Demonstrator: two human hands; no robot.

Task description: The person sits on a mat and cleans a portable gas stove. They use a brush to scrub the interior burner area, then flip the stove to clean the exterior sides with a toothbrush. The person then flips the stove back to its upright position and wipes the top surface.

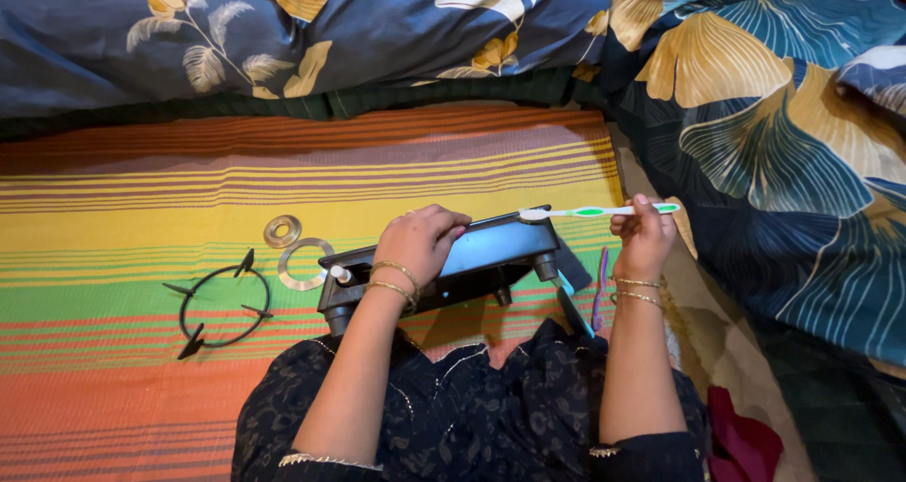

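Note:
A small black gas stove body (491,260) stands tipped on its side on the striped mat in front of me. My left hand (420,241) rests on its upper edge and grips it. My right hand (644,235) holds a white and green toothbrush (595,211) by the handle, with the bristle end touching the stove's top right edge. Both wrists carry gold bangles.
A black pan-support ring (222,304) lies on the mat (123,208) to the left, with a flat metal ring (304,263) and a smaller brass burner cap (282,230) beside it. A pink toothbrush (601,288) lies near my right wrist. Floral bedding (774,114) lines the back and right.

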